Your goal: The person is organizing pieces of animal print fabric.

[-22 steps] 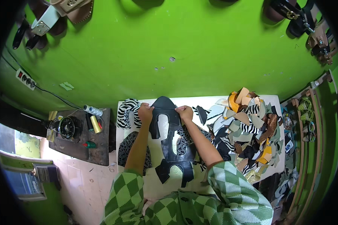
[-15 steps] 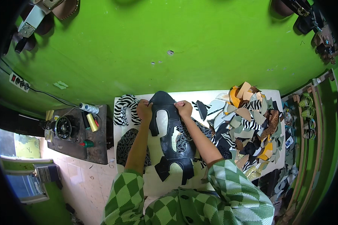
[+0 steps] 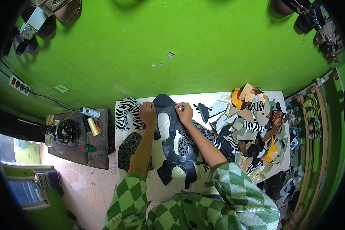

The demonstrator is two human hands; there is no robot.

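A black leather-like sheet (image 3: 179, 155) with large rounded cut-outs lies along the middle of the white table. Its rounded far end (image 3: 164, 100) points at the green wall, with a faint crosswise line near the hands. My left hand (image 3: 148, 114) pinches the sheet's left edge by this end. Opposite it, my right hand (image 3: 184, 113) pinches the right edge. Left of my left hand lies zebra-print material (image 3: 128, 112). A black patterned piece (image 3: 129, 148) rests beside my left forearm, and a similar piece (image 3: 206, 135) lies partly under my right forearm.
A heap of mixed scraps (image 3: 257, 132) covers the table's right side. At left, a dark sewing-machine table (image 3: 99, 153) carries thread spools (image 3: 90, 112). A wooden rack (image 3: 309, 168) holds green sandals at right. The green wall (image 3: 203, 50) borders the table's far edge.
Both hands have shifted slightly nearer along the sheet's edges, and my right-hand fingers are more bent. The whole view has moved a little.
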